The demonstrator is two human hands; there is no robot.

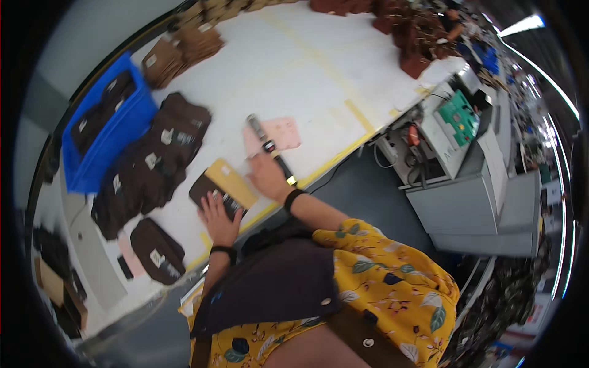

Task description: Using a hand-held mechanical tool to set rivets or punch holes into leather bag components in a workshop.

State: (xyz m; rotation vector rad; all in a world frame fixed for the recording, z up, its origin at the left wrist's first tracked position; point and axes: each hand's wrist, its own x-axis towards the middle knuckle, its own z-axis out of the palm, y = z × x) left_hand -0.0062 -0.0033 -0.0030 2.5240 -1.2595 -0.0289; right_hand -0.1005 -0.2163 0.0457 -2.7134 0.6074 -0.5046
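A folded dark brown cloth piece [202, 186] with pale lettering lies near the front edge of the white table, and a yellow card [234, 181] lies over part of it. My left hand [218, 219] rests on its near side, fingers spread. At the card's right edge is my right hand [269, 176], its fingers blurred, so I cannot tell their grip. Just beside it, a slim silver and black hand tool [268, 145] lies partly across a pink sheet [284, 132].
Several dark brown folded pieces [147, 165] with white tags lie in a row at left, beside a blue bin [110, 164]. Another dark piece [157, 251] is nearer. Tan stacks [164, 62] and reddish-brown bundles [410, 40] sit farther off. A grey cabinet [472, 211] stands at right.
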